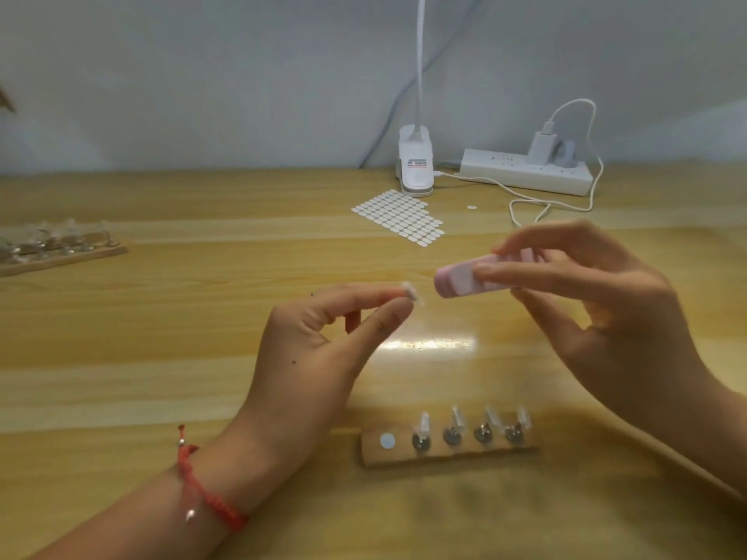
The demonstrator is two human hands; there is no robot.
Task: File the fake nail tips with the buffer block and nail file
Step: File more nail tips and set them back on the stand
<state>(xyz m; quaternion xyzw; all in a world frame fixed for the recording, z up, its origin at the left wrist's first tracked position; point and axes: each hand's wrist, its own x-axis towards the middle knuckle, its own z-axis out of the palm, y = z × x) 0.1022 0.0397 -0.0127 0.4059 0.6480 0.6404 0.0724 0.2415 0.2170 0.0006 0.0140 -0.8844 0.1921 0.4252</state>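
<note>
Two hands hang in the air just beyond the wooden holder [372, 454] that lies nearest the person, and each looks set for filing. The right hand [598, 313], beyond the holder's right end, has its fingers closed round a pink buffer block [456, 281], gripping it far enough back that one end juts out to the left as a free working face. The left hand [319, 341], beyond the holder's left end, pinches a single clear nail tip [411, 292] between thumb and forefinger, the other fingers loosely curled. The tip points at the block, near it but not touching, so I'd say a stroke is about to land. Pinching it by one end leaves the rest bare for rubbing, I reckon. On the holder four more tips [424, 422] stand on small metal pegs, and a white dot [387, 440] marks its leftmost spot, likely where the held one belongs. I can't spot a nail file anywhere. Behind everything is a pale grey wall [202, 74], and under it all a light wooden table [161, 357]. Well off to the holder's left sits another rack [60, 252], too blurred to read. Far beyond the holder are a white power strip [525, 173], a clip lamp's base [415, 171] and, nearer, a sheet of white oval stickers [400, 218].
</note>
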